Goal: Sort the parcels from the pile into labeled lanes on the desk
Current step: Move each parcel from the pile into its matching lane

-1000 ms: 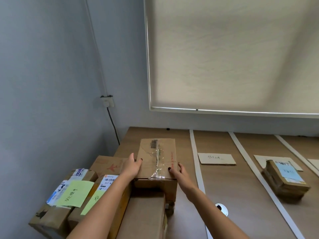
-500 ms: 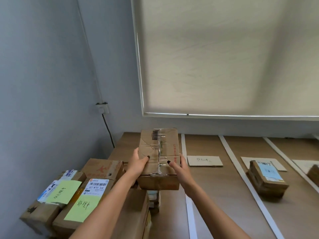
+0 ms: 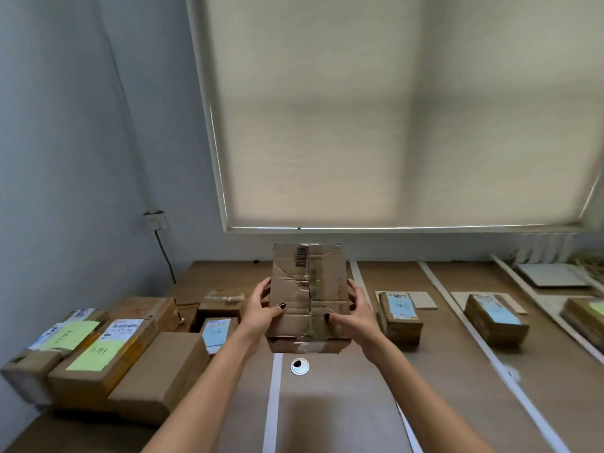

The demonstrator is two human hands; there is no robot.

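So both hands are on one cardboard parcel (image 3: pixel 309 297), lifted clear of the table (image 3: pixel 343 416) and tipped up so its taped top faces the person, my guess is that's to read whatever marking says which lane it goes in. The left hand (image 3: pixel 261 310) grips the left edge with the thumb laid across the front, and the right hand (image 3: pixel 354 313) wraps the right edge the same way, thumb on the strip of clear tape. Two-handed side grip makes sense since the box looks creased and a bit crushed, so squeezing from both edges keeps it from folding. There's a barcode near the far end of it, too blurry to read. Out to the left of the left hand sits the unsorted pile (image 3: pixel 108 351), several brown boxes packed together, a couple with green sticky notes. White tape strips (image 3: pixel 272 397) mark off the lanes, one running right under the held parcel. Just right of the right hand there's a sorted parcel with a blue label (image 3: pixel 399 317) parked next to a lane card, and further right another one (image 3: pixel 495 320). Directly below the parcel is a round cable grommet (image 3: pixel 299 366) in the table.
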